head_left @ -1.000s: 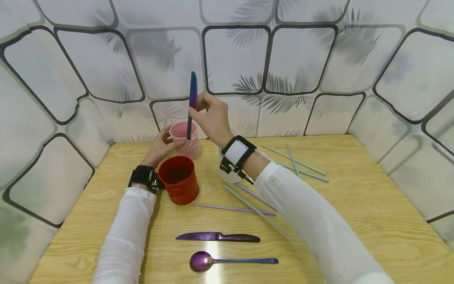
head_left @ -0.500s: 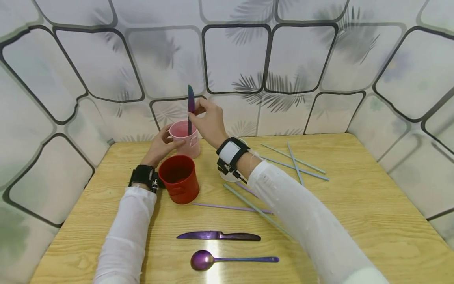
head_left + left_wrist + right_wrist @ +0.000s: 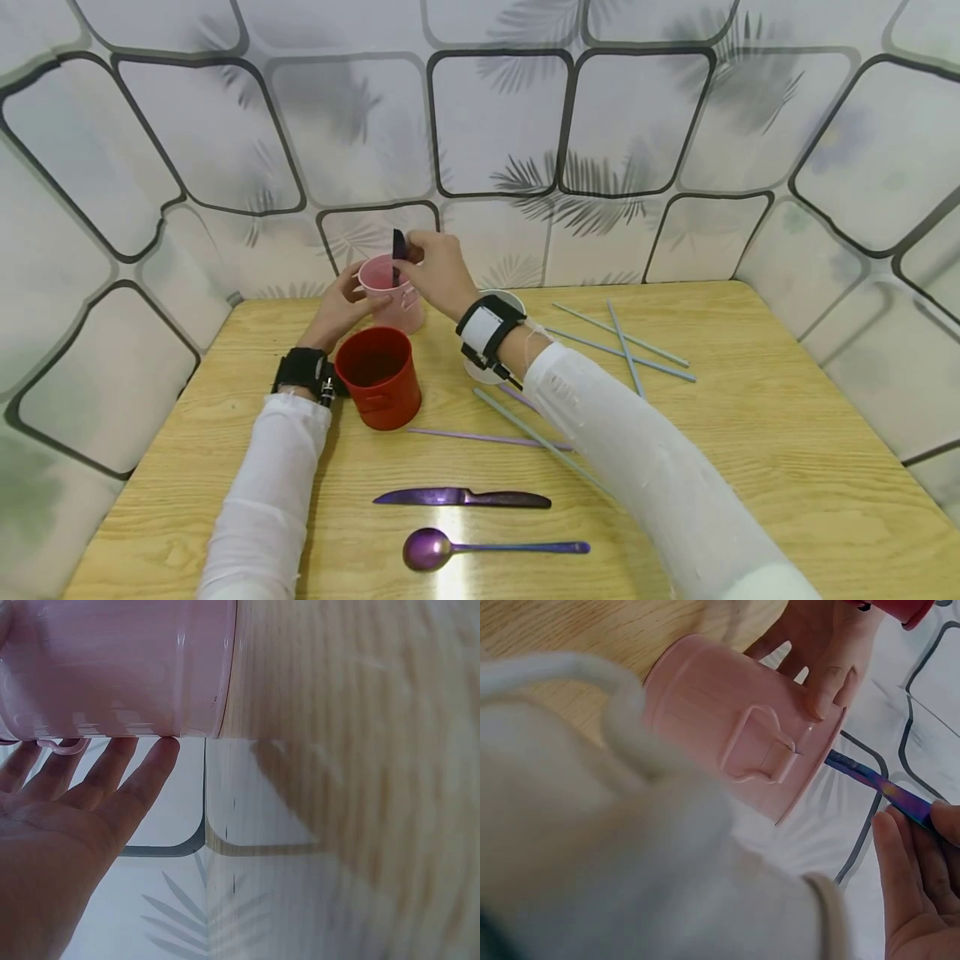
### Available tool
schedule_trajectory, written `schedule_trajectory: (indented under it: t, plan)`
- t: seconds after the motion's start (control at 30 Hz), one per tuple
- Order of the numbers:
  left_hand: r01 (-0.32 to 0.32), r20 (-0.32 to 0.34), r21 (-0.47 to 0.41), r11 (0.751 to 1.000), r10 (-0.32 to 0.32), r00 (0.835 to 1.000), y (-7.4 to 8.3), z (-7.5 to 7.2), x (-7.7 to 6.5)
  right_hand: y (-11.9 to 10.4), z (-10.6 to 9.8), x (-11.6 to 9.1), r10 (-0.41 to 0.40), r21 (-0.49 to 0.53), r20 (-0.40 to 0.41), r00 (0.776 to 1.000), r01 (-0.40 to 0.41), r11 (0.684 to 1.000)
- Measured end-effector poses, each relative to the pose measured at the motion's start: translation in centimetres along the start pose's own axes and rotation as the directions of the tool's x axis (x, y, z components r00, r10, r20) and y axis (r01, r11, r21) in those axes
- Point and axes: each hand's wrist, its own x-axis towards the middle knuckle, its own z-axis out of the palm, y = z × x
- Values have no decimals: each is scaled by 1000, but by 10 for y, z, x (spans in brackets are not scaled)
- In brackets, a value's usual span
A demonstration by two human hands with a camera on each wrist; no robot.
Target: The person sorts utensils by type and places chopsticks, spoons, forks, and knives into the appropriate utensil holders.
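Knives (image 3: pixel 398 243) two, buckets (image 3: pixel 406 317) three

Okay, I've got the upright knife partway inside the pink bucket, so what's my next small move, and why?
I'd probably lower the knife straight down, gently: its lower end sits inside the pink bucket, its upper part stands above the rim in your right hand, and your left hand grips the bucket's side, which should steady it.
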Motion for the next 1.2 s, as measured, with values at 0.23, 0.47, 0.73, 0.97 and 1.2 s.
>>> schedule_trajectory:
  t: [0.23, 0.47, 0.73, 0.97, 1.2]
  plan:
    - [18, -11, -1, 1000, -18, 1000, -25, -4, 14, 0, 1, -2, -32, -93, 101, 994, 41, 995]
    - [8, 1, -4, 1000, -8, 1000, -6, -1, 3, -1, 2, -3, -31, -141, 145, 989, 51, 989]
    - [-5, 19, 3, 1000, 5, 1000, 8, -1, -6, -4, 4, -4, -18, -166, 211, 977, 54, 985]
    - [-12, 17, -5, 1000, 12, 1000, 6, -1, -5, -10, 1, -6, -29, -210, 237, 971, 81, 974]
    - [-1, 18, 1, 1000, 1, 1000, 7, -1, -5, -19, -13, -13, -29, -159, 248, 968, 70, 985]
